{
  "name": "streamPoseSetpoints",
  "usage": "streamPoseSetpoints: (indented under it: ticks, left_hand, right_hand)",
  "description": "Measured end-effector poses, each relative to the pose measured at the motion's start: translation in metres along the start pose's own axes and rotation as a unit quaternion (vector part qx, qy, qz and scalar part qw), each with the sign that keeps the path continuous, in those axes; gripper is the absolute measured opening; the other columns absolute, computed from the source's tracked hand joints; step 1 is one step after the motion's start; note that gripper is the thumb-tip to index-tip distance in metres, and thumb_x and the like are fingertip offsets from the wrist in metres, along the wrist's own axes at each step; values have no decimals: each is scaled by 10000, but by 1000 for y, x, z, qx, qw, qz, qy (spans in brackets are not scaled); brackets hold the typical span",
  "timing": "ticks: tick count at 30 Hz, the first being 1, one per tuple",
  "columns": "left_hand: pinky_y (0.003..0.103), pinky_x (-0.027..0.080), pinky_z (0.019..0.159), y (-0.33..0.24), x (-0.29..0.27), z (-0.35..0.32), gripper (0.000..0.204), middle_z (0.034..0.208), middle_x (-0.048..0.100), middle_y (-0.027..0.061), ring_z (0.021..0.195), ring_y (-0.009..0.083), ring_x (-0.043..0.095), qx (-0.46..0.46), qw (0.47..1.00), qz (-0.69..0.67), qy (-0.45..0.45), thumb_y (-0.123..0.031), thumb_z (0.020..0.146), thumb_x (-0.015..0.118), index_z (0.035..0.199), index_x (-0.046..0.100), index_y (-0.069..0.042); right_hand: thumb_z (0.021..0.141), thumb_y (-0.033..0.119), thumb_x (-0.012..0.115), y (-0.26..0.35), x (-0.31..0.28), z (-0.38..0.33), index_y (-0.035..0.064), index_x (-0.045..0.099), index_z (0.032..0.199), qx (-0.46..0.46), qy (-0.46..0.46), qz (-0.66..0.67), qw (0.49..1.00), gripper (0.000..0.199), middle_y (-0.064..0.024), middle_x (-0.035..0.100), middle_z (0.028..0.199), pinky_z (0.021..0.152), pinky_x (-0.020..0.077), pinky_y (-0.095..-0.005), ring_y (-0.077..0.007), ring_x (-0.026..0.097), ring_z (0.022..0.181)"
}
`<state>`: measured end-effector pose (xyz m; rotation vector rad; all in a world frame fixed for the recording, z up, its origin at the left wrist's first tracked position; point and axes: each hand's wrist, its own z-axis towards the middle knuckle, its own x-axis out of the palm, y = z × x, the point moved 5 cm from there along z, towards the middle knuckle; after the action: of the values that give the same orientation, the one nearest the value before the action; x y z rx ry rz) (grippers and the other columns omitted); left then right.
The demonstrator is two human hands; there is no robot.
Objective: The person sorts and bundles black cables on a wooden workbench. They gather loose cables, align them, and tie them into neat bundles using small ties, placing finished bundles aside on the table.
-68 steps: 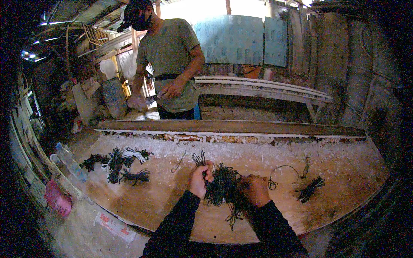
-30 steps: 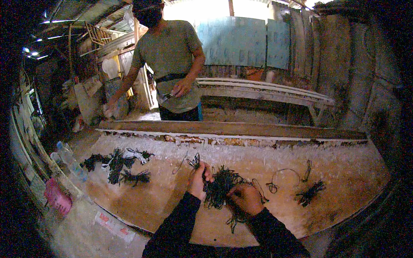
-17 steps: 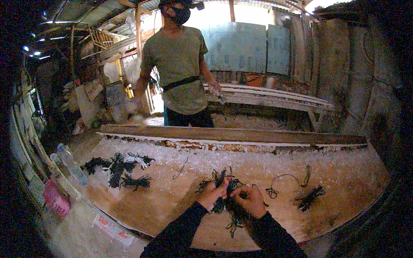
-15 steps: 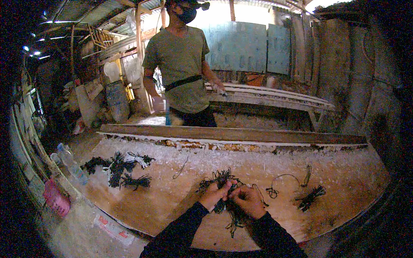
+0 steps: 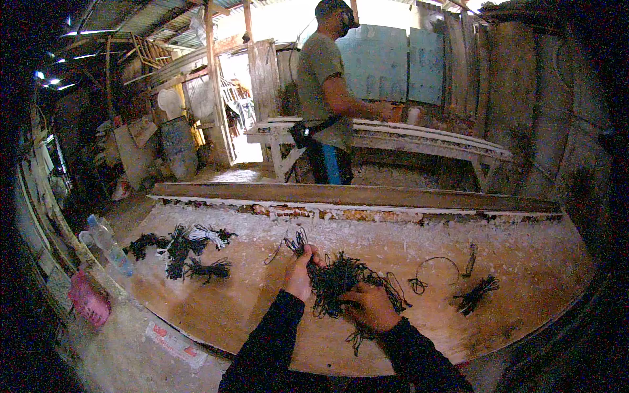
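head view: your left hand (image 5: pixel 301 276) holds looped strings (image 5: pixel 297 241) at the left edge of the dark string pile (image 5: pixel 335 278) on the worktop (image 5: pixel 229 314); your right hand (image 5: pixel 372 308) touches its near right side, fingers bent, grip unclear. better to pinch lightly and tease strands singly.

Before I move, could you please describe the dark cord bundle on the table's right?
On the wooden table, look right, past the right hand and a curved cord. The dark cord bundle lies there; unlike the bundles clustered at left, it touches no other.
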<state>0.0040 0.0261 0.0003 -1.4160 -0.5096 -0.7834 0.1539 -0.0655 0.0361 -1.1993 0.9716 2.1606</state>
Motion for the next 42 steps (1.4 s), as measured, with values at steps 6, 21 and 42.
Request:
streamPoseSetpoints:
  ticks: [6,21,42]
  left_hand:
    - [255,392,572,2,-6,-2,225,625,398,-40,561,72,402,-42,998,29,-33,-318,899,486,873,505,-95]
    - [221,353,524,16,12,-12,270,590,361,-58,514,52,345,-81,995,51,-17,-333,900,483,895,542,-70]
    - [237,400,573,34,5,-15,275,710,492,-24,615,91,461,-64,989,125,-47,-361,885,495,815,545,-99]
  right_hand:
    - [698,187,655,5,-4,-2,124,659,903,20,-33,-60,997,215,-97,623,881,688,475,-382,-287,594,777]
    - [735,29,621,-26,-30,-9,23,622,812,196,-204,218,934,77,-105,639,780,674,477,-286,-198,620,709]
    - [733,101,628,-5,-17,-1,84,625,899,52,-134,78,986,167,-112,611,864,722,454,-387,-301,576,837]
